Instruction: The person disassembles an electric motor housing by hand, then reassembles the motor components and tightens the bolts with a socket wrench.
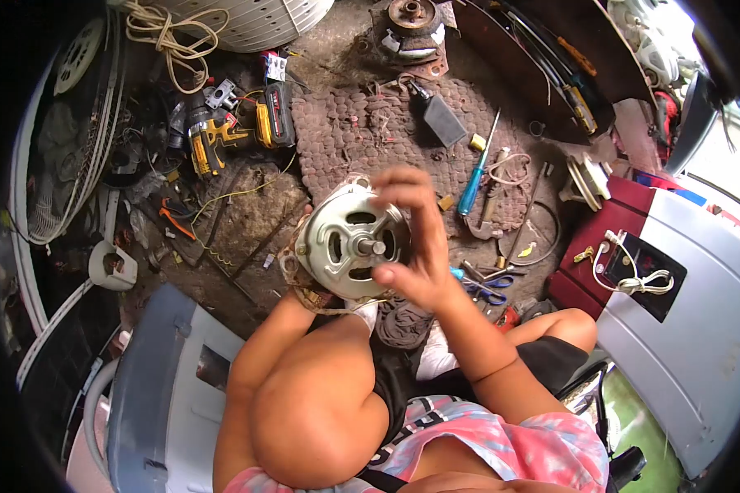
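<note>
A round metal motor [325,259] with slotted openings and a short shaft faces up in the middle of the head view. My left hand [304,297] holds it from below and behind, most of its fingers hidden by the housing. At the motor's right side is my right hand [419,242], its thumb and fingers apart and curved around the edge, near the shaft; whether the fingertips touch the metal is unclear. Windings and cord show along the motor's lower rim. Beneath and beyond it lies a brown woven mat [337,123].
A yellow drill [210,140] and battery [275,115] lie at the upper left. On the mat are a blue screwdriver [474,185] and a dark block [445,120]. Another motor [409,37] stands behind. Blue scissors [489,289] lie right of my knees, near a white-and-red panel [682,271].
</note>
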{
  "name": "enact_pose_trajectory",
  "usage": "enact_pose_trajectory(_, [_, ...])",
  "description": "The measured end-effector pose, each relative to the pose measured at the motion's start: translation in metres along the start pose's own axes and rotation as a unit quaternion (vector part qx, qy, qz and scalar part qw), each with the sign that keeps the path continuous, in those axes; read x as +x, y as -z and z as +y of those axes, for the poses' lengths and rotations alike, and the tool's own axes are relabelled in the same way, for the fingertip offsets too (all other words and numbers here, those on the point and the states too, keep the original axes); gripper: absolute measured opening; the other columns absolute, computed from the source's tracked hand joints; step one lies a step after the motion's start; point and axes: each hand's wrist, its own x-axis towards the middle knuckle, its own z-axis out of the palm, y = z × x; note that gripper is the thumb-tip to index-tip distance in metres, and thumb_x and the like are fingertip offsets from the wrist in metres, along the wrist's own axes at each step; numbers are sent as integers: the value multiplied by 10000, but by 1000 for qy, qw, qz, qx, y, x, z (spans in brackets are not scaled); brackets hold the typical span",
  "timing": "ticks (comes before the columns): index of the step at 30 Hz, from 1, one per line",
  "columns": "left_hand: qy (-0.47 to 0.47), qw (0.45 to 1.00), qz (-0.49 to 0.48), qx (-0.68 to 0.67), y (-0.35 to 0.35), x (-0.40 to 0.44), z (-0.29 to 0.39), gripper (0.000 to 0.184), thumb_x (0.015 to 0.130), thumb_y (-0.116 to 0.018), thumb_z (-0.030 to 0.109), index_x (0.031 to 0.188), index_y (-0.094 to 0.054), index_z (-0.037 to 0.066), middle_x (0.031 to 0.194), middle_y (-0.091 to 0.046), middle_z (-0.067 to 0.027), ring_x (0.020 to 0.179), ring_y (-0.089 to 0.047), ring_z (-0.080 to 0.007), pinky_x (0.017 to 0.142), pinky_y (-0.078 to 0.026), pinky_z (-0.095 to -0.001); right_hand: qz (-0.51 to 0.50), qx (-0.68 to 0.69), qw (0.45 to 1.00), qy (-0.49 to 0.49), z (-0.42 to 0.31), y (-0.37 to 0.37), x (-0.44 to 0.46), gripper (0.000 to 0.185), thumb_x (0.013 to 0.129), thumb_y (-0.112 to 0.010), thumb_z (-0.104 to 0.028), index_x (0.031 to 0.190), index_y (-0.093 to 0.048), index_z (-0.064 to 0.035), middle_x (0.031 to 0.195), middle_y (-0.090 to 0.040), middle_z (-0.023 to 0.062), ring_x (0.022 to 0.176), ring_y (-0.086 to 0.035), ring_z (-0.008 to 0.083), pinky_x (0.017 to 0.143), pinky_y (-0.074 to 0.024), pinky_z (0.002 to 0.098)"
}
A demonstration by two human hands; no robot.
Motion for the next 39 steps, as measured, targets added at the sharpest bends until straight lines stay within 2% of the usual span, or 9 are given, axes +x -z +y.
enact_pose_trajectory(2, [1,1000,12,5,0,-4,2,681,905,-292,592,1348,-377,83,1335,-435,-133,1217,-422,-276,1049,-312,-446,-80,-108,991,-23,25,14,4,793,658,-672,-582,1212,-492,-42,1216,-430,206,1138,-410,356,965,-330,449])
enact_pose_trajectory(3, [2,1000,18,5,0,-6,5,681,903,-296,592,1347,-378,82,1334,-436,-134,1215,-424,-276,1047,-314,-446,-147,-47,985,-79,53,14,-8,885,648,-676,-577,1304,-431,-37,1292,-404,204,1196,-387,371,1019,-287,450])
enact_pose_trajectory(4, [4,1000,24,5,1,-8,6,682,901,-300,592,1346,-378,81,1332,-436,-134,1214,-425,-277,1045,-317,-445,-198,145,961,-129,63,8,-7,841,700,-675,-503,1336,-391,-33,1324,-396,185,1253,-361,325,1050,-260,417])
enact_pose_trajectory(7, [7,999,46,7,-1,-14,13,684,895,-312,592,1343,-380,80,1328,-439,-137,1210,-430,-280,1041,-324,-444,-130,339,894,-263,62,-13,-17,698,787,-635,-344,1345,-365,-22,1282,-452,133,1217,-403,222,1021,-298,340])
enact_pose_trajectory(15, [7,996,86,5,-2,-20,25,691,881,-344,593,1336,-385,75,1317,-446,-144,1200,-442,-286,1028,-344,-441,-77,303,926,-213,77,-36,-25,623,772,-591,-283,1296,-413,2,1299,-448,160,1216,-417,267,1034,-289,364])
enact_pose_trajectory(21, [3,995,95,11,-1,-16,34,696,870,-368,594,1330,-388,72,1309,-451,-149,1192,-452,-291,1019,-359,-438,-61,288,919,-261,63,-33,-21,752,735,-593,-404,1314,-383,27,1302,-418,167,1236,-382,257,1044,-260,369])
enact_pose_trajectory(29, [12,994,105,4,-2,-14,37,705,855,-400,595,1323,-393,68,1298,-458,-156,1182,-464,-297,1006,-378,-435,-68,249,946,-197,62,-32,-25,740,733,-588,-428,1298,-421,20,1328,-401,179,1268,-354,288,1053,-243,388])
enact_pose_trajectory(32, [7,994,110,-2,-5,-19,40,708,849,-412,595,1320,-395,66,1294,-461,-159,1178,-469,-300,1002,-386,-434,-42,246,954,-168,62,-35,-24,688,718,-575,-398,1276,-457,-13,1277,-471,178,1226,-403,330,1048,-248,424])
enact_pose_trajectory(39, [-4,992,118,37,3,-20,48,613,884,-413,504,1251,-483,18,1219,-540,-169,1140,-493,-300,1012,-357,-431,16,405,883,-236,62,-38,-32,727,690,-599,-394,1269,-455,22,1274,-460,155,1217,-413,259,1039,-283,372])
